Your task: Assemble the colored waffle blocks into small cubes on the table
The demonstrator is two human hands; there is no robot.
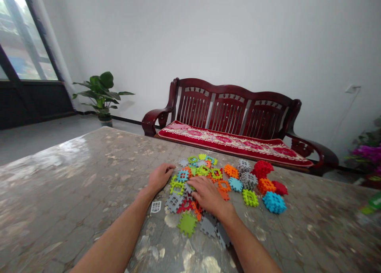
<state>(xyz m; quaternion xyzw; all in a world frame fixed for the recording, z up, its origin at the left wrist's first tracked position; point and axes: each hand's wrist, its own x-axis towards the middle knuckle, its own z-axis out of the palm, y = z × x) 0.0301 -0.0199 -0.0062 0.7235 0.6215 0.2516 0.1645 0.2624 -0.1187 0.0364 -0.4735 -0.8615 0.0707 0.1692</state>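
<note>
Right hand (206, 191): my fingers slightly spread over the tile pile (203, 170), lower centre of frame; can't tell if pinching. Left hand (160, 178): fingers bunched beside it, grip unclear. Toothed edges may snag; lift singly. Stacks (249, 180) centre right.
</note>
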